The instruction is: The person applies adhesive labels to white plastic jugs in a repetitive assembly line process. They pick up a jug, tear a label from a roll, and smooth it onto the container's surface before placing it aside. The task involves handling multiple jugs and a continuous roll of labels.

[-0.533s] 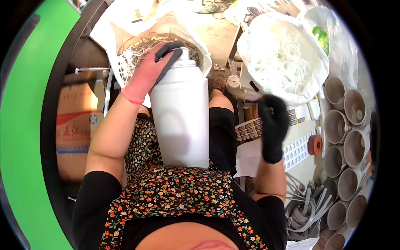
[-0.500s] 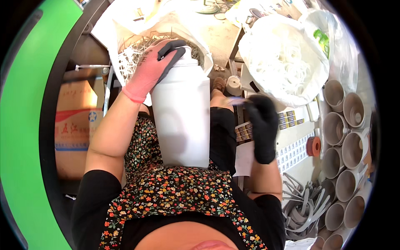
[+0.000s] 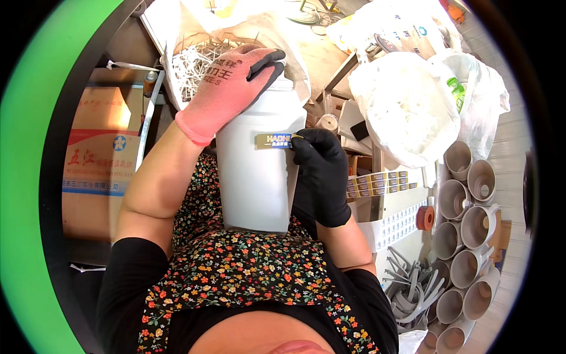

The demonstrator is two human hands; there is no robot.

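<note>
A tall, pale grey plastic container [image 3: 256, 189] with a narrower neck leans on my lap, neck end away from me. My left hand [image 3: 230, 85], in a pink glove with dark fingertips, is closed around that neck. In a black glove, my right hand [image 3: 323, 177] pinches the right end of a gold and blue sticker label [image 3: 274, 141]. The label lies level across the upper body of the container; whether all of it touches the surface I cannot tell. A floral apron [image 3: 247, 271] lies under the container's near end.
Sheets of gold labels [image 3: 377, 184] and small pale labels [image 3: 404, 227] lie at right, by a red-brown tape roll [image 3: 424, 218]. Grey handles [image 3: 413, 289] and stacked grey cylinders [image 3: 463, 268] stand beyond. White bags [image 3: 404, 112] and a cardboard box [image 3: 94, 159] flank me.
My right hand has moved left from beside the container onto its body, bringing the label against its upper part. My left hand still holds the neck. The view has shifted slightly.
</note>
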